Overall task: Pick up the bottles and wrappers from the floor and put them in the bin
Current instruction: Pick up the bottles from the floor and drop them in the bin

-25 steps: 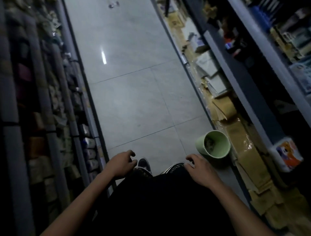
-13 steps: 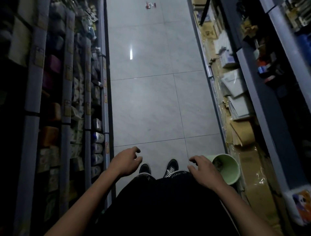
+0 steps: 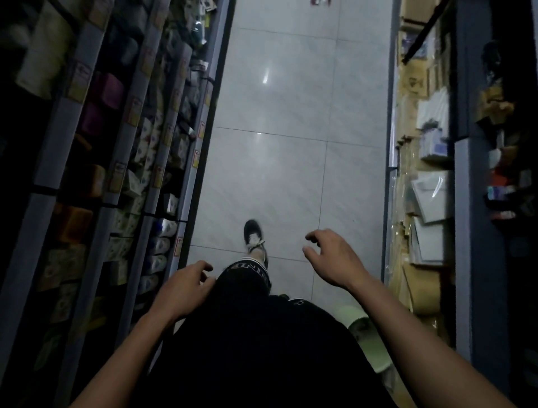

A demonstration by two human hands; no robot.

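Note:
The pale green bin point(image 3: 359, 321) stands on the floor at my lower right, partly hidden behind my right forearm and my dark shorts. A small red and white piece of litter point(image 3: 319, 2) lies far up the aisle at the top edge of the view. My left hand point(image 3: 186, 288) hangs by my left thigh with loosely curled fingers and holds nothing. My right hand point(image 3: 332, 257) is lifted over the floor in front of the bin, fingers loosely spread, empty. One black and white shoe point(image 3: 254, 236) is stepped forward on the tiles.
A narrow aisle of light grey tiles point(image 3: 291, 145) runs ahead. Shelves of boxed goods point(image 3: 151, 163) line the left side. On the right, shelving holds cardboard and wrapped paper packs point(image 3: 428, 198).
I have stepped forward along the aisle, one foot now ahead. The green bin has slid back to my lower right and the distant litter is nearer. Both hands stay empty.

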